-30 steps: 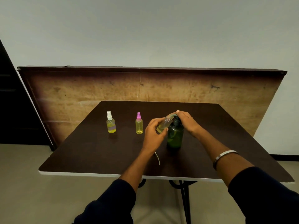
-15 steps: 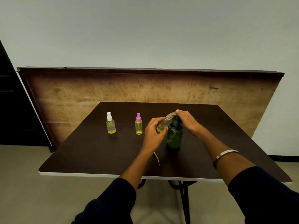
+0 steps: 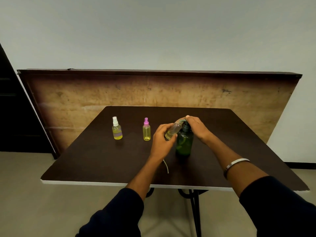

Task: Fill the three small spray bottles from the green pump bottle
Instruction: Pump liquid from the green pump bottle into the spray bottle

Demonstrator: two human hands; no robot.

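From the head camera, the left hand [image 3: 161,140] grips a small clear spray bottle [image 3: 173,131], uncapped and tilted so its open neck leans up toward the spout of the green pump bottle [image 3: 184,142]; a little yellowish liquid sits in its lower end. The green pump bottle stands upright on the dark table [image 3: 102,159], just right of the left hand and touching the tilted bottle. The right hand [image 3: 196,127] rests over the pump head with its fingers curled down on it, the fingertips reaching the spout. Further left, well apart from the hands, a spray bottle with a pink cap [image 3: 146,130] and a spray bottle with a white cap [image 3: 117,128] stand upright, both holding yellow liquid. A thin pale tube [image 3: 166,166] lies on the table by the left wrist. A metal bangle [image 3: 236,164] circles the right forearm. A worn wooden board [image 3: 85,93] stands behind the table.
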